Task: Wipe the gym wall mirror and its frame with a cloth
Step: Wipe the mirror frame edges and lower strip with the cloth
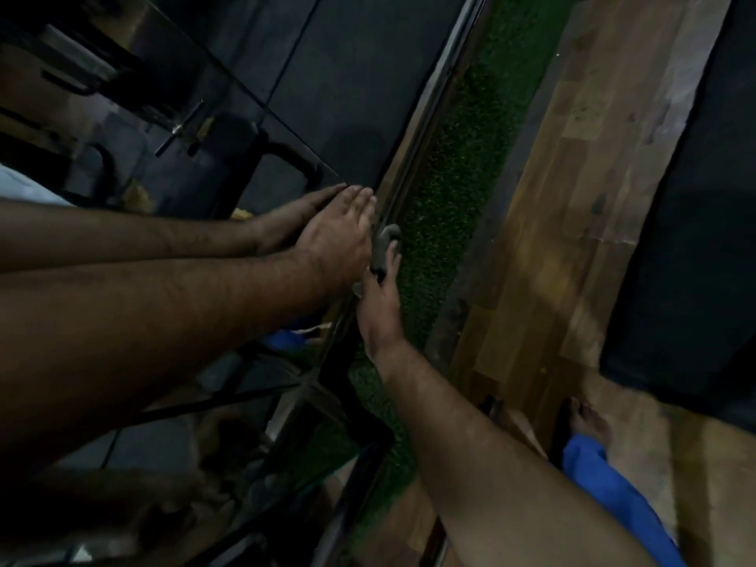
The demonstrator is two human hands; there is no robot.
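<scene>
The wall mirror (pixel 347 75) fills the left half of the view and reflects dark gym machines. Its thin dark frame (pixel 425 116) runs diagonally down the middle. My left hand (pixel 339 239) lies flat on the glass beside the frame, fingers straight, meeting its own reflection. My right hand (pixel 378 304) grips a small grey cloth (pixel 385 245) and holds it against the frame just past the left hand's fingertips. Most of the cloth is hidden in the hand.
A strip of green artificial turf (pixel 458 157) runs along the foot of the mirror. Beyond it lie wooden floor boards (pixel 572 198) and a dark mat (pixel 695 198). My foot (pixel 589 419) and blue trouser leg (pixel 613 493) are at the lower right.
</scene>
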